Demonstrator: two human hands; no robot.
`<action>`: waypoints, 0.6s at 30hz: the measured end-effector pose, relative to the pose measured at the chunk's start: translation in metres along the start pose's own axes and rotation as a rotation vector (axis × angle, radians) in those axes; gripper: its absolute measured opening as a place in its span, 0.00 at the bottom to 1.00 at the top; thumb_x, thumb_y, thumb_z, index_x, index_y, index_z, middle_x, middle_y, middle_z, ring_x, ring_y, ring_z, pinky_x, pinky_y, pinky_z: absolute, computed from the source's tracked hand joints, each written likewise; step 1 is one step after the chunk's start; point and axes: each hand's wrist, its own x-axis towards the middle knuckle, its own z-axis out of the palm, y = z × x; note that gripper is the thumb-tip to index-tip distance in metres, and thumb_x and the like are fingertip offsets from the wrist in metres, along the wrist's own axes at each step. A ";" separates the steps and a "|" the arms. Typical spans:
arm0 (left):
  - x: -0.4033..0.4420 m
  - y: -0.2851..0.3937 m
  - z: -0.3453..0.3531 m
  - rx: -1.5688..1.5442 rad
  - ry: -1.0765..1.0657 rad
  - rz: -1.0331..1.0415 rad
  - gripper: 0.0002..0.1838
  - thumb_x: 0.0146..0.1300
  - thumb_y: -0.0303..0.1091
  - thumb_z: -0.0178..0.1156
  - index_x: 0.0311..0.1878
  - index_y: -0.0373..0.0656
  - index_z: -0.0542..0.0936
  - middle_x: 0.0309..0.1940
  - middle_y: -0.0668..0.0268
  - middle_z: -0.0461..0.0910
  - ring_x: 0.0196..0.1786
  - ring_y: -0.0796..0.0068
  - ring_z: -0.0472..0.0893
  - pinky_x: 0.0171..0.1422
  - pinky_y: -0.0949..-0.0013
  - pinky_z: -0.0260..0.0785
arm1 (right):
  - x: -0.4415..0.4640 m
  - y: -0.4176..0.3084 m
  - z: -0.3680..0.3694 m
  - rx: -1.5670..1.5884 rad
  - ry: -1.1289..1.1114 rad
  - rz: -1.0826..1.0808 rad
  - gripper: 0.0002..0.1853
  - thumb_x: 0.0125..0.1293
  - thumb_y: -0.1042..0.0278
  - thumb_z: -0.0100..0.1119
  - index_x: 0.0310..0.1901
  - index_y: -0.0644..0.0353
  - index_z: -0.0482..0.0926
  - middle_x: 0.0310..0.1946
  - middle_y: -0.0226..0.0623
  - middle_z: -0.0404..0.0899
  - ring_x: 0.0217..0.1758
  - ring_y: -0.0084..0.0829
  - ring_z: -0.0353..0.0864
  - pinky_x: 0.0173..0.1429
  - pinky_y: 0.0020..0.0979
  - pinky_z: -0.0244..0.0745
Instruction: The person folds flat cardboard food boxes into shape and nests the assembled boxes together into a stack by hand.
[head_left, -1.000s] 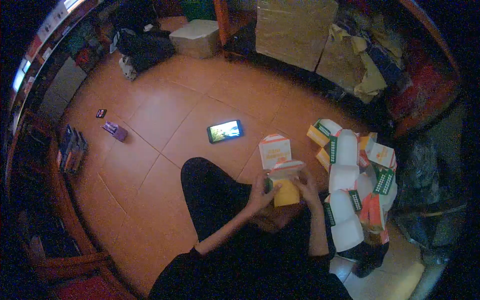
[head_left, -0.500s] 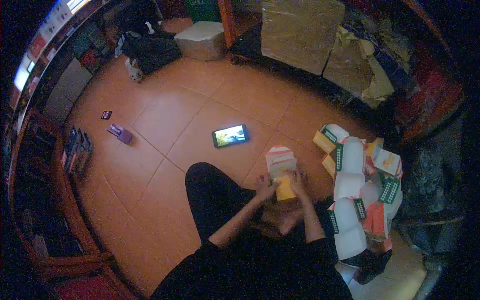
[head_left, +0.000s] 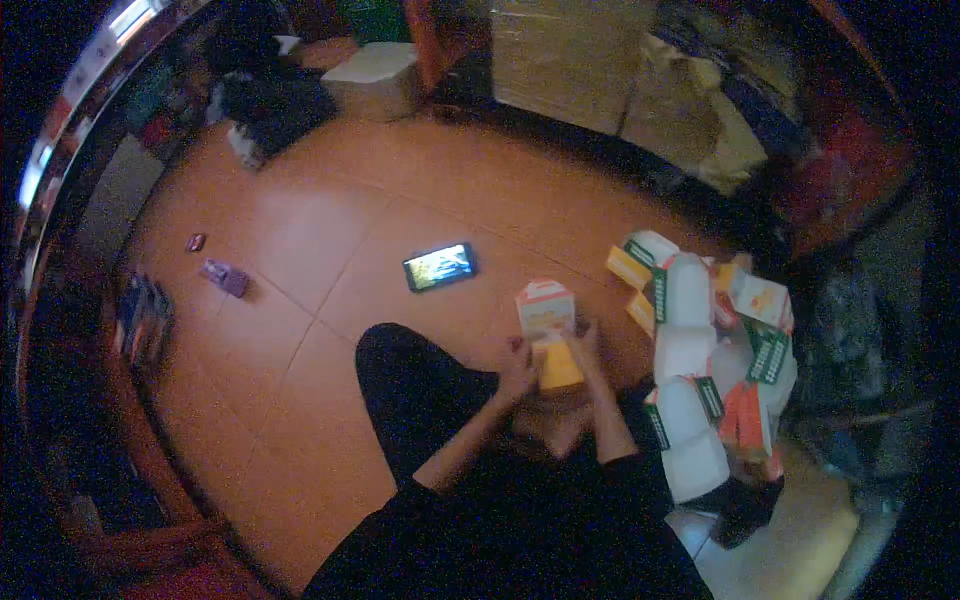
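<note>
Between my hands is a small cardboard food box (head_left: 547, 308), white with orange-red trim on its upper end and yellow on the part nearest me. Gripping its left side, my left hand (head_left: 517, 368) has its fingers closed at the edge. On the opposite side, my right hand (head_left: 584, 352) is closed on the right edge. Motion blur softens the fingers, and the folds under them are hidden. A pile of similar cardboard boxes (head_left: 687, 290), in white, green, yellow and orange, lies to the right of my right hand.
A lit phone (head_left: 440, 267) lies on the tiled floor (head_left: 360, 220) ahead. Farther left are a purple box (head_left: 224, 278) and a small dark red item (head_left: 196, 242). Large cartons (head_left: 565, 60) stand at the back. My bent knee (head_left: 400, 360) is left of the food box.
The food box's upper end now stands up more, showing a printed panel. Both hands still hold its sides. The whole view has shifted slightly, moving floor items left in the frame.
</note>
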 end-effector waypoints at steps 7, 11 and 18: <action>0.007 -0.002 -0.010 -0.540 -0.117 -0.286 0.19 0.55 0.43 0.63 0.46 0.44 0.75 0.43 0.54 0.69 0.51 0.61 0.68 0.58 0.61 0.61 | -0.062 -0.115 -0.005 -1.205 0.677 -0.712 0.33 0.52 0.60 0.63 0.57 0.62 0.62 0.52 0.56 0.66 0.57 0.55 0.64 0.61 0.50 0.60; 0.006 -0.052 0.022 -0.345 -0.095 -0.219 0.21 0.51 0.42 0.67 0.45 0.43 0.75 0.40 0.58 0.70 0.46 0.63 0.71 0.52 0.64 0.66 | -0.065 -0.161 -0.033 -1.405 0.956 -0.574 0.28 0.54 0.59 0.58 0.57 0.56 0.65 0.50 0.49 0.69 0.57 0.47 0.64 0.58 0.48 0.63; 0.003 0.012 -0.013 -0.522 -0.031 -0.323 0.24 0.50 0.45 0.67 0.46 0.42 0.74 0.43 0.53 0.68 0.46 0.56 0.70 0.50 0.56 0.66 | -0.053 -0.152 -0.057 -1.365 0.878 -0.528 0.23 0.54 0.57 0.60 0.48 0.59 0.69 0.41 0.46 0.73 0.47 0.46 0.72 0.50 0.47 0.66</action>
